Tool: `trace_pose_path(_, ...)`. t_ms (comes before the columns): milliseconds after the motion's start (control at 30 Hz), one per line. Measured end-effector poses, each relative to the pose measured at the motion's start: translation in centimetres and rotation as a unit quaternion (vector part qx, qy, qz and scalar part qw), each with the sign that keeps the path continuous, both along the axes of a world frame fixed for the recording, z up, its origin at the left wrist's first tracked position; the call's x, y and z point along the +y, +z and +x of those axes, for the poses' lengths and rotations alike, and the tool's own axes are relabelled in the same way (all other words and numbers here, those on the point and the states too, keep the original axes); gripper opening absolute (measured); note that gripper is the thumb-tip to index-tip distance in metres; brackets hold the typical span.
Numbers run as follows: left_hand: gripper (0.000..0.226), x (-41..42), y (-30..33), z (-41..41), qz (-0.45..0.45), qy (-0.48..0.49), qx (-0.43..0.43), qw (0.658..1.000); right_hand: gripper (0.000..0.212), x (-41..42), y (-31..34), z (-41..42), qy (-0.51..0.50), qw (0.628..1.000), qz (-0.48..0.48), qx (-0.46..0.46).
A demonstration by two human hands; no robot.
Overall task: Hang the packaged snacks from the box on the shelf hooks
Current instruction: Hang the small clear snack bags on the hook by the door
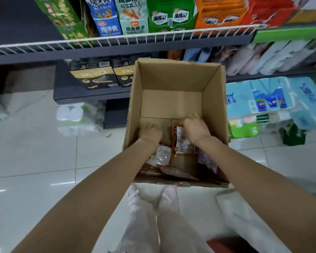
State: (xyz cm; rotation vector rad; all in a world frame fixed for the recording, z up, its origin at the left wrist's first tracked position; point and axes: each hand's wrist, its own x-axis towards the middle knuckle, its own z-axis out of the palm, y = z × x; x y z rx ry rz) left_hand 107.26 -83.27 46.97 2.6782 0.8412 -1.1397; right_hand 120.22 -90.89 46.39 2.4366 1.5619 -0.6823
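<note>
Both hands down inside the cardboard box [173, 77] on the floor. Left hand [150, 133] fingers curled, grip not visible. Right hand [195, 127] holds the top of an orange snack packet [181, 141]. More packets [159, 157] lie at box bottom.

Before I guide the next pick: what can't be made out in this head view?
- Left hand and right hand grip: fingers curl away into the cardboard box, so whether either holds a snack packet is unclear.
- Packet count: forearms and the box's near wall cover the pile.
- Packet print: blurred, too small.
- Shelf hooks: none in view; the top edge cuts off everything above the wire shelf.
</note>
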Motion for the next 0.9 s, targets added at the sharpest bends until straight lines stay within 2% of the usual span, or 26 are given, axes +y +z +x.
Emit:
trace_pose_path(167, 0.031, 1.6, 3.1, 0.6, 0.09, 0.009, -0.114, 0.989, 0.023, 0.9, 3.5, 0.5, 0.015, 0.989, 0.134, -0.067)
trace_pose_path(267, 0.024, 3.3, 6.4, 0.7, 0.058, 0.126, -0.194, 0.971, 0.017, 1.2, 5.4, 0.6, -0.009, 0.981, 0.186, -0.052)
trace_pose_path(333, 0.03, 4.3, 8.3, 0.3, 0.037, 0.181, -0.265, 0.946, 0.018, 1.5, 6.7, 0.4, -0.036, 0.976, 0.212, -0.043)
trace_pose_path(467, 0.037, 5.6, 11.1, -0.6, -0.018, 0.177, -0.381, 0.907, 0.018, 1.9, 9.8, 0.5, -0.07, 0.95, 0.305, -0.021)
trace_pose_path(667, 0.04, 6.2, 15.0, -1.6, 0.101, 0.104, -0.397, 0.906, 0.017, 3.2, 15.2, 0.2, 0.0, 0.929, 0.368, -0.039)
trace_pose_path(767, 0.034, 6.4, 17.5, -2.0, 0.156, 0.078, -0.392, 0.903, 0.017, 3.9, 18.0, -0.7, 0.026, 0.914, 0.403, -0.044)
trace_pose_path(833, 0.031, 6.6, 19.3, -2.4, 0.162, 0.079, -0.409, 0.895, 0.017, 4.8, 19.5, -1.4, 0.032, 0.906, 0.422, 0.006)
trace_pose_path(900, 0.028, 7.0, 21.0, -3.2, 0.177, 0.077, -0.429, 0.883, 0.015, 6.1, 20.9, -2.2, 0.019, 0.895, 0.431, 0.108)
